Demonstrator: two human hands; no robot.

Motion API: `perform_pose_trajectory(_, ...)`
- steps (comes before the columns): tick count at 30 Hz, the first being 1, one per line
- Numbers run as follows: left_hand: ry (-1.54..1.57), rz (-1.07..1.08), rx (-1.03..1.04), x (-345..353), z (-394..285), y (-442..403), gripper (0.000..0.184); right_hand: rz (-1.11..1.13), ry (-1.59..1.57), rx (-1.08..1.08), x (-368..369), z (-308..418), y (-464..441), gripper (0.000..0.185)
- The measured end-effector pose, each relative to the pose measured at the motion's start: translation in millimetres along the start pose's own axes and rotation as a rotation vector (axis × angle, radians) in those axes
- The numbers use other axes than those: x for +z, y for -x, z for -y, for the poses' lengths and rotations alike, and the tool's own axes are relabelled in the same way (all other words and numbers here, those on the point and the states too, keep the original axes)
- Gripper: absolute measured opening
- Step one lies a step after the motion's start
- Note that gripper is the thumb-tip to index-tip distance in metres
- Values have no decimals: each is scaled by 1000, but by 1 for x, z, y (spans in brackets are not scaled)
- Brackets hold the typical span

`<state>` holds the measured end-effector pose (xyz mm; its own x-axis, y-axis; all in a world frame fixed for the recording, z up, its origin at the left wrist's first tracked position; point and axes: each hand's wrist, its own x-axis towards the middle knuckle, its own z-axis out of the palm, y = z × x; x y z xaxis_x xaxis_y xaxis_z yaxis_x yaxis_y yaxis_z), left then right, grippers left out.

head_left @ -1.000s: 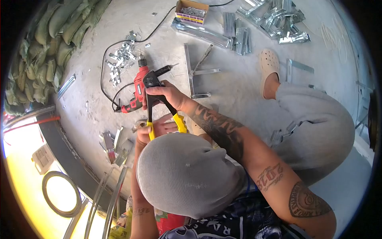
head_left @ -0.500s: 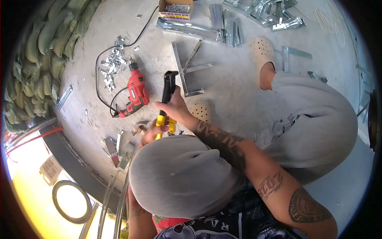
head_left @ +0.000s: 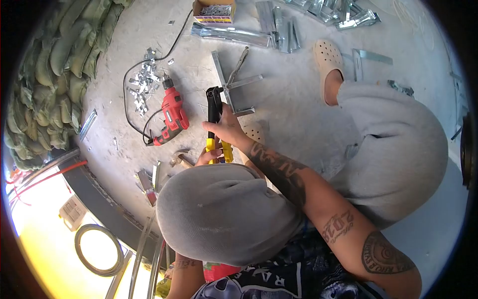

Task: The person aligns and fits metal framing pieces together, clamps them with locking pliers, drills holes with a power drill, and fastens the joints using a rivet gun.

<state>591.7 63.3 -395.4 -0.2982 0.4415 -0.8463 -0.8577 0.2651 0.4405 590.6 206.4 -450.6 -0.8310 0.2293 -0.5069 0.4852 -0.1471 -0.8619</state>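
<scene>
A hand riveter (head_left: 214,107) with a black body and yellow handles is held upright in front of my left knee, its head away from me. My right hand (head_left: 230,128) wraps round the black body, thumb out to the left. Lower down, my left hand (head_left: 207,156) closes on a yellow handle; my knee hides part of that hand. Just beyond the riveter's head, a small metal frame (head_left: 219,67) of joined channel pieces lies on the floor. To the left lies a red corded drill (head_left: 173,112).
Small cut metal clips (head_left: 141,82) are heaped beside the drill. Beyond are an open box of rivets (head_left: 214,11) and metal channels (head_left: 234,35). A hammer (head_left: 182,158) lies near my left hand. Filled sacks (head_left: 55,74) are stacked at left. Metal rails (head_left: 142,254) stand lower left.
Both hands and the riveter have shifted slightly right in view, and the riveter stands more upright. The view has moved a little; the drill and frame lie as before.
</scene>
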Motion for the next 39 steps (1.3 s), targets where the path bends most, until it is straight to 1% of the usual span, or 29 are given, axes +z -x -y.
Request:
perform_pose_trajectory(2, -9, -13, -15, 3, -3, 4, 67, -9, -38, -9, -3, 0, -2, 70)
perform_pose_trajectory(4, -15, -24, -31, 7, -4, -1, 67, 65, -59, 7, -6, 2, -6, 70)
perform_pose_trajectory(5, -17, -28, -33, 8, -5, 0, 67, 65, -60, 7, -6, 5, -4, 70)
perform_pose_trajectory(7, -20, -38, -34, 10, -7, 0, 66, 42, -63, 73, -6, 5, -4, 69)
perform_pose_trajectory(11, -34, -55, -8, 13, -9, -6, 66, 71, -94, 73, -8, -6, -11, 66)
perform_pose_trajectory(13, -41, -64, -1, 13, -9, -8, 65, 102, -138, 216, -14, -15, -17, 68)
perform_pose_trajectory(14, -41, -69, -5, 13, -8, -10, 65, 84, -105, 178, -15, -20, -17, 76)
perform_pose_trajectory(15, -44, -75, -3, 14, -8, -10, 65, 84, -107, 179, -13, -25, -13, 76)
perform_pose_trajectory(17, -48, -79, -7, 17, -8, -8, 65, 74, -76, 216, -7, -34, -5, 86)
perform_pose_trajectory(18, -48, -85, -10, 18, -8, -7, 65, 127, -96, 290, -25, 12, 14, 91)
perform_pose_trajectory(19, -48, -91, -13, 17, -7, -8, 64, 123, -98, 290, -25, 12, 15, 91)
perform_pose_trajectory(22, -47, -102, -15, 19, -4, -10, 64, 156, -149, 305, -22, 3, 13, 83)
perform_pose_trajectory(23, -49, -104, -15, 19, -3, -11, 64, 152, -151, 298, -26, 0, 12, 83)
perform_pose_trajectory(25, -48, -112, -30, 19, -1, -11, 63, 323, -211, 281, -34, -4, 12, 79)
perform_pose_trajectory(26, -53, -111, -37, 18, -1, -11, 63, 352, -153, 382, -33, -7, 7, 79)
perform_pose_trajectory(27, -64, -109, -43, 16, -2, -10, 63, 349, -152, 379, -26, -20, -1, 79)
perform_pose_trajectory(29, -117, -91, -45, 13, -4, -10, 60, 198, -33, 365, -12, -42, -14, 79)
perform_pose_trajectory(31, -148, -214, -3, 18, -11, -6, 58, 208, -84, 326, -20, -24, -8, 78)
perform_pose_trajectory(32, -163, -202, -33, 22, -16, -1, 52, 203, -98, 332, -20, -22, -7, 76)
perform_pose_trajectory(33, -162, -201, -38, 19, -13, -4, 52, 199, -113, 339, -21, -13, -3, 73)
perform_pose_trajectory(34, -135, -213, -89, 16, -11, -12, 49, 165, -165, 355, -23, -4, 2, 65)
perform_pose_trajectory(36, -78, -247, -203, 4, 1, -19, 42, 150, -157, 356, -16, -12, 2, 62)
perform_pose_trajectory(37, -77, -248, -201, 1, 6, -26, 42, 121, -146, 344, -16, -16, -2, 58)
perform_pose_trajectory(39, -120, -255, 11, 4, 20, -32, 34, 91, -149, 343, -18, -17, -2, 56)
